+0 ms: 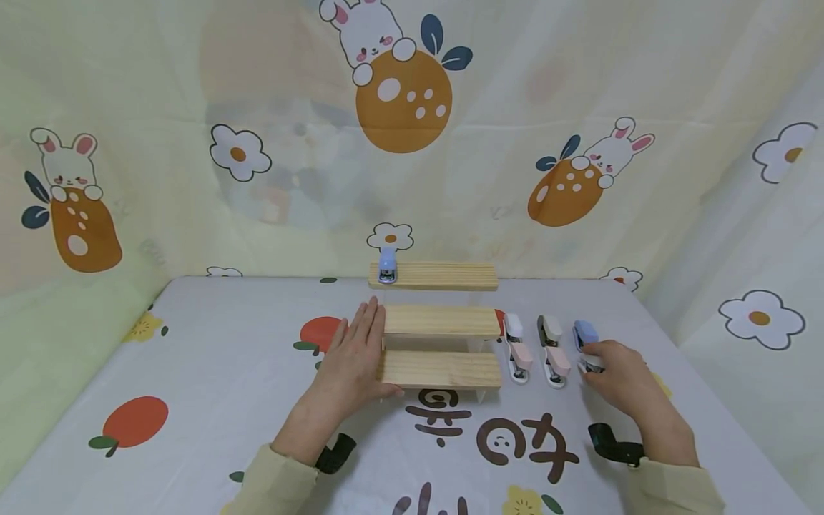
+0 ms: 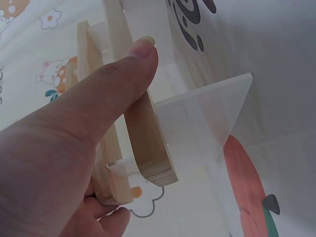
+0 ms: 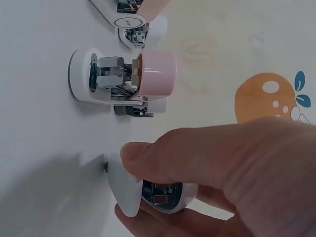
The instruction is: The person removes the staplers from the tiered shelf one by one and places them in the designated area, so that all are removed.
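Observation:
My left hand (image 1: 352, 350) holds the left end of a stepped wooden shelf (image 1: 444, 370), thumb over the front plank (image 2: 150, 143) and fingers along the plank behind. A clear side support (image 2: 202, 108) stands below. At the right, my right hand (image 1: 621, 375) pinches a small stapler (image 3: 124, 185), thumb on its pale base and fingers on the far side; its cap is partly hidden. Just behind that hand is a blue stapler (image 1: 585, 332). Left of it, pink staplers (image 1: 557, 360) stand in front of white ones (image 1: 513, 325). Another blue stapler (image 1: 387, 265) is on the rear plank.
The rear wooden plank (image 1: 450, 275) is near the table's back edge, against a printed curtain (image 1: 290, 214). A patterned white cloth (image 1: 212, 343) covers the table. Black straps or mounts (image 1: 611, 447) sit at both wrists.

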Motion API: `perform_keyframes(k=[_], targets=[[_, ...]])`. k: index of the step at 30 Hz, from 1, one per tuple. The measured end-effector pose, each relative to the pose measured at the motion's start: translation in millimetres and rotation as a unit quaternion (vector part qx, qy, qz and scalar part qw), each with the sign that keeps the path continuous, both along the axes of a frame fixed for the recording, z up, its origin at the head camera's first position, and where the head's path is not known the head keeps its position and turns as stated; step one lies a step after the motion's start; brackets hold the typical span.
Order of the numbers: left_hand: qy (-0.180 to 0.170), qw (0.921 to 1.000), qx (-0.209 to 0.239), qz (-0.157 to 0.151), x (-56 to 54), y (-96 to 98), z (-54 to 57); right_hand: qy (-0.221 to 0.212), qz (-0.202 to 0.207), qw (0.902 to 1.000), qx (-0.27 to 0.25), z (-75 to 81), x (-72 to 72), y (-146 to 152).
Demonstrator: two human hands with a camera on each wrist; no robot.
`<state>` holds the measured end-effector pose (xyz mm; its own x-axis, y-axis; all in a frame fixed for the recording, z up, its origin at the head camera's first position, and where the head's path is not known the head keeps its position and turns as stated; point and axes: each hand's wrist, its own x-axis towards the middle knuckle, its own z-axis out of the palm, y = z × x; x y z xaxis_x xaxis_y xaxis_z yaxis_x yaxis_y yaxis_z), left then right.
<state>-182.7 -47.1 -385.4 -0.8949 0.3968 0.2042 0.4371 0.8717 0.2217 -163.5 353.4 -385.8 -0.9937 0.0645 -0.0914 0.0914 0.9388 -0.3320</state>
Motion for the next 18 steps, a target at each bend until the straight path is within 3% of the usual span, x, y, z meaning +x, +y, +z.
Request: perform_keyframes(k=[13, 18], targets=[[0.009, 0.9999, 0.004, -0.004, -0.7, -0.7, -0.3, 0.013, 0.001, 0.9999, -0.003, 2.5, 1.5, 0.8], [0.012, 0.9999, 0.006, -0.009, -0.6, 0.0, 0.5, -0.014, -0.013, 0.9998, -0.006, 4.0, 0.7, 0.3]])
